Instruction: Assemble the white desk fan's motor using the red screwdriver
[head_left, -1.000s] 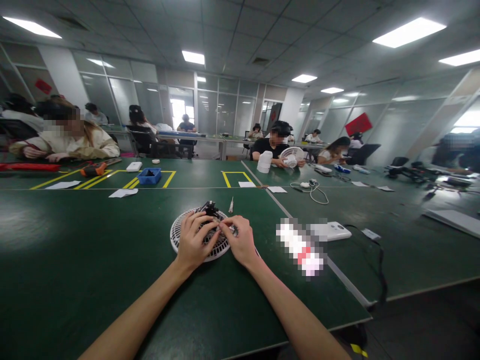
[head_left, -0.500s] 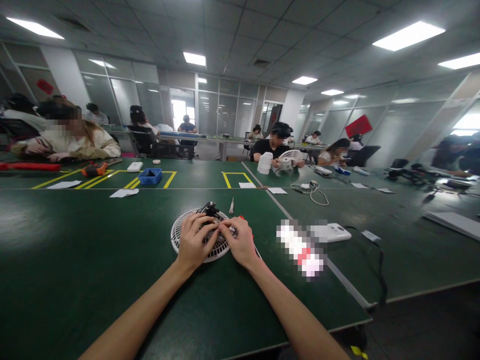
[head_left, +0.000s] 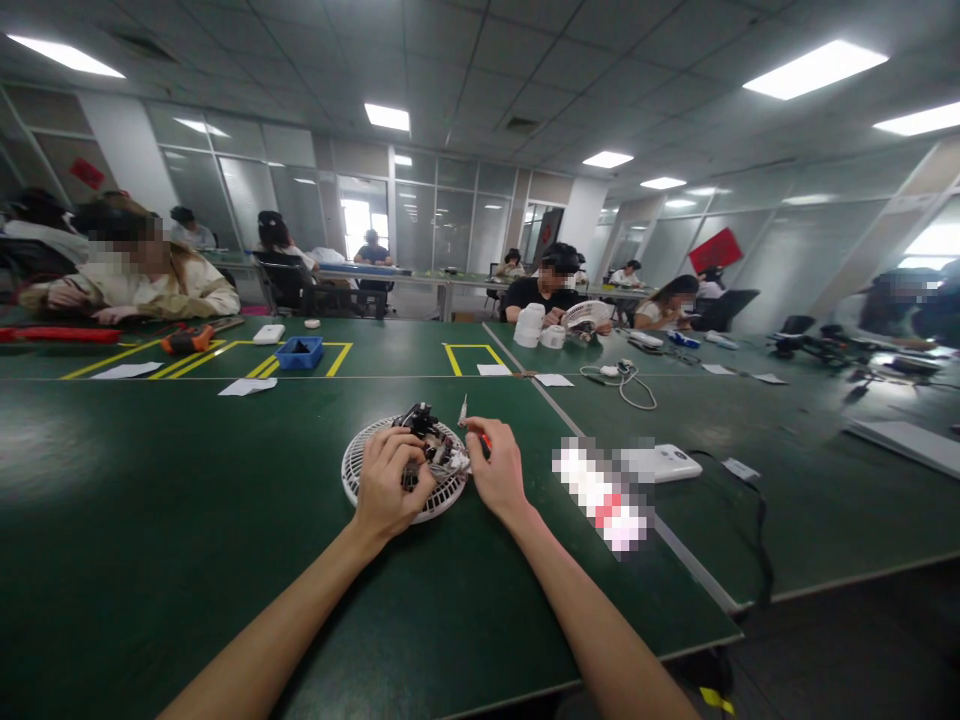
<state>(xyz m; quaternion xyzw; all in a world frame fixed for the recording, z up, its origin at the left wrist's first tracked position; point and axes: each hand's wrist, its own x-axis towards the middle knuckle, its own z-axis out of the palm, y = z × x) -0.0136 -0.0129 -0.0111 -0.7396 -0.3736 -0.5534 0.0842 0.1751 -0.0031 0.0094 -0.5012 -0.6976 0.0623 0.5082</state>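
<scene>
A round white fan grille (head_left: 360, 470) lies flat on the green table (head_left: 187, 500) before me, with a black motor part and loose wires (head_left: 427, 435) on top. My left hand (head_left: 390, 485) rests on the grille, fingers curled down over the parts at its centre. My right hand (head_left: 499, 470) sits at the grille's right edge, fingers closed around a thin tool with a red handle (head_left: 486, 440). A small grey pointed piece (head_left: 463, 410) lies just beyond the grille.
A blurred white object (head_left: 604, 495) and a white device (head_left: 667, 463) lie to my right. A blue tray (head_left: 299, 351), paper slips and an orange tool (head_left: 187, 340) sit farther back. A white cable (head_left: 630, 385) is coiled beyond. Other people work at tables around.
My right hand has moved right, off the grille's centre to its edge, and now grips the red-handled tool. My left hand stays on the grille.
</scene>
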